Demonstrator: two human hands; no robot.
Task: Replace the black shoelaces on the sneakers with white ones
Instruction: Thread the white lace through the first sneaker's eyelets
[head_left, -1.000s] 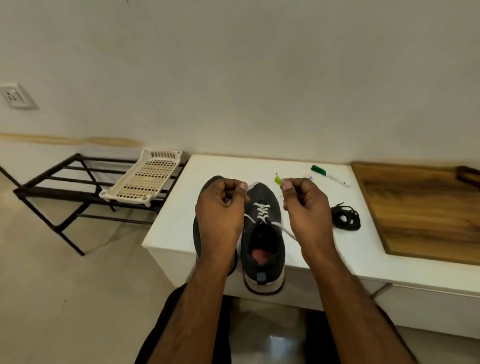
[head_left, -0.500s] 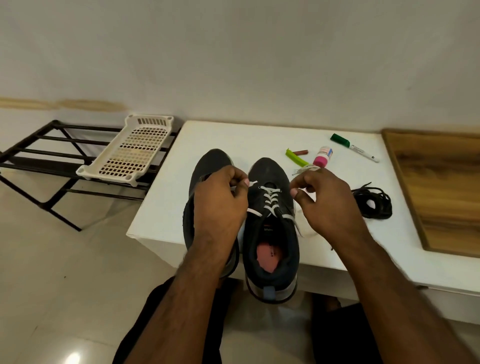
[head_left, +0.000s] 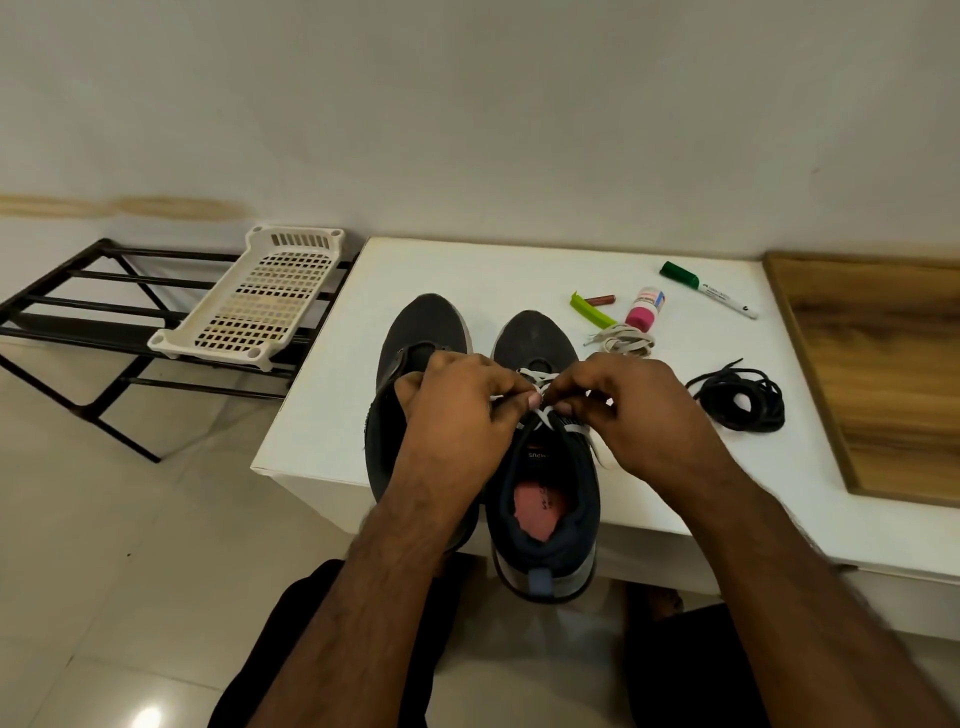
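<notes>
Two dark sneakers stand side by side on the white table (head_left: 332, 415), heels over its front edge. The right sneaker (head_left: 545, 493) has a white lace (head_left: 543, 415) threaded through its lower eyelets. My left hand (head_left: 462, 415) and my right hand (head_left: 639, 410) meet over that lacing, each pinching the white lace with fingertips. The left sneaker (head_left: 421, 332) is partly hidden by my left hand. A spare white lace (head_left: 623, 340) lies bundled behind my right hand. The removed black laces (head_left: 740, 402) lie in a heap to the right.
A green marker (head_left: 706, 296), a pink-capped bottle (head_left: 644, 309), a green clip (head_left: 589, 312) and a small brown tube (head_left: 600, 300) lie at the back of the table. A wooden board (head_left: 893, 374) is at the right. A cream plastic basket (head_left: 260, 301) rests on a black rack (head_left: 78, 312) at the left.
Both hands have come down and together, from holding the lace ends up and apart to pinching the lace right over the shoe's eyelets. The view has tilted downward.
</notes>
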